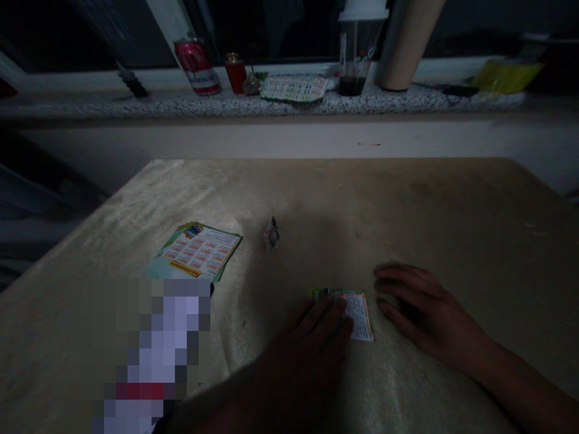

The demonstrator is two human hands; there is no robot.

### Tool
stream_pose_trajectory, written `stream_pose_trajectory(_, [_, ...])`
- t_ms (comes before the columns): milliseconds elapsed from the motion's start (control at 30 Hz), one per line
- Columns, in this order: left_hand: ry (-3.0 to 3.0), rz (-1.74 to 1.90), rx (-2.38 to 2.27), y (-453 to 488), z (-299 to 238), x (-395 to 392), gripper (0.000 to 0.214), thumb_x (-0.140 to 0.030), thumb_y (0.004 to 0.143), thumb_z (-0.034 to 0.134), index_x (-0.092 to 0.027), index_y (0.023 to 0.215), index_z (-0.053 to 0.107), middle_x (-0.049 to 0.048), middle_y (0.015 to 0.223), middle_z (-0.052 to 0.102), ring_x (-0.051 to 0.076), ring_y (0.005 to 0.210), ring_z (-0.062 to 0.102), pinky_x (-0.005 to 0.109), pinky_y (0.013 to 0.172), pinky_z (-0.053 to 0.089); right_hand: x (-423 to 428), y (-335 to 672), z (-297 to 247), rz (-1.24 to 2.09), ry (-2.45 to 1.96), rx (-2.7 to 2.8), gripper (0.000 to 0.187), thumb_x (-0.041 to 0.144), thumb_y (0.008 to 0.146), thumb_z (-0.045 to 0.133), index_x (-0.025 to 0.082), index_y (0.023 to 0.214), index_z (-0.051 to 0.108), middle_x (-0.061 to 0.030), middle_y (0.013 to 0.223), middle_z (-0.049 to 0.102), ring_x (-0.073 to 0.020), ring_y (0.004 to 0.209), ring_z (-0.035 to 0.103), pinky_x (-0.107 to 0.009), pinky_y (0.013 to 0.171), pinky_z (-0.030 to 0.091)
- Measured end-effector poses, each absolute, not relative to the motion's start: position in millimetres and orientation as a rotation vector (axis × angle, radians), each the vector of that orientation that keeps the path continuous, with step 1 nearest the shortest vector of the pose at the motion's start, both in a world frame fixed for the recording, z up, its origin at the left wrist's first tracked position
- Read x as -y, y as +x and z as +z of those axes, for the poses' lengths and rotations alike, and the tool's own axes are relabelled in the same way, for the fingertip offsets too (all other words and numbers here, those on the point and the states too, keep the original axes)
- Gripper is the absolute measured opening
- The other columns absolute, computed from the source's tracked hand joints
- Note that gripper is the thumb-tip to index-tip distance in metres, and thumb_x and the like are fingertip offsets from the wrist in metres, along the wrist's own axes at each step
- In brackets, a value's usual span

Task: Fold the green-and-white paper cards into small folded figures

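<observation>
A small printed paper (359, 316) with a green and orange border lies on the table, close to its front. Flat on top of it rests my left hand (312, 334), fingers stretched out and covering its left part. My right hand (418, 307) lies on the table just right of the paper, apart from it, its fingers loosely extended with nothing in them. To the left is a stack of printed sheets (199, 250) with grids of red figures. Between the stack and the paper stands a small crumpled printed scrap (272, 235).
At lower left a blurred-out object (172, 331) hides part of the table (429, 205). Along the window sill (244, 108) stand a red can (196, 66), a small red bottle (236, 73), a printed packet (294, 88), a lidded cup (357, 54), a cardboard tube (411, 45) and something yellow (506, 75).
</observation>
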State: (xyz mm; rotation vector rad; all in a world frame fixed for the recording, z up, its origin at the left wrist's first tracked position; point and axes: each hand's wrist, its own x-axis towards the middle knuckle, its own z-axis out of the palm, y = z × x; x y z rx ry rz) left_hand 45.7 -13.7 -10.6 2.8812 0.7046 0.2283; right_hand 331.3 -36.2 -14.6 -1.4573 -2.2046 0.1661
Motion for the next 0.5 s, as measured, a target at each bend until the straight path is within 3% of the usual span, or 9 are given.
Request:
stream_pose_trajectory(300, [2.855,0.213,-0.690,45.0,-10.4,13.0,0.048,-0.030,0.105,0.044,-0.017,0.151,0.044,0.0105,0.161,0.042,0.028,0.151,0.035,0.048,0.122,0.036,36.4,331.1,-15.4,0.173,-1.464,2.219,0.020,0.023,0.096,0.062,0.022,0.116,0.065,-0.0103,0.126,0.065,-0.0275,0.120,0.060,-0.050,0.099,0.054])
stream_pose_trajectory(500, [2.852,0.238,-0.719,46.8,-8.3,13.3,0.045,-0.028,0.105,0.043,-0.018,0.149,0.047,0.0105,0.159,0.045,0.028,0.148,0.040,0.049,0.120,0.040,36.5,324.7,-14.3,0.131,-1.391,2.283,0.031,0.022,0.096,0.063,0.020,0.126,0.063,-0.0117,0.130,0.063,-0.0280,0.123,0.058,-0.049,0.102,0.052])
